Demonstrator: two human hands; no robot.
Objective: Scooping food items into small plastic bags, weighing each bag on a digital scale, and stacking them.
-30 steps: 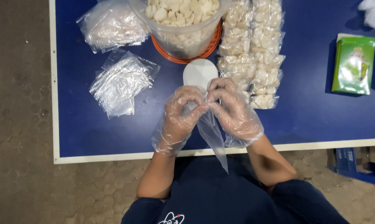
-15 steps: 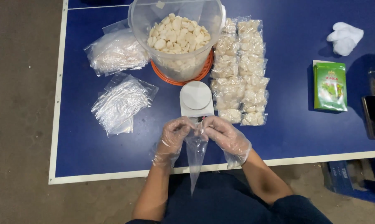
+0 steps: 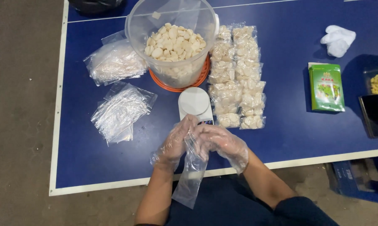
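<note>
Both gloved hands, left hand (image 3: 175,144) and right hand (image 3: 222,143), seemingly pinch the dangling clear bag's (image 3: 190,178) top.

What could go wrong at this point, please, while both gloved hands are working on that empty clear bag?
1. The left hand and right hand wear loose plastic gloves, so the thin clear bag may slip.
2. The bag hangs past the table edge; if dropped, it would likely land on the floor.
3. The tub of white pieces stands close behind the small scale; a careless reach might knock it.
</note>
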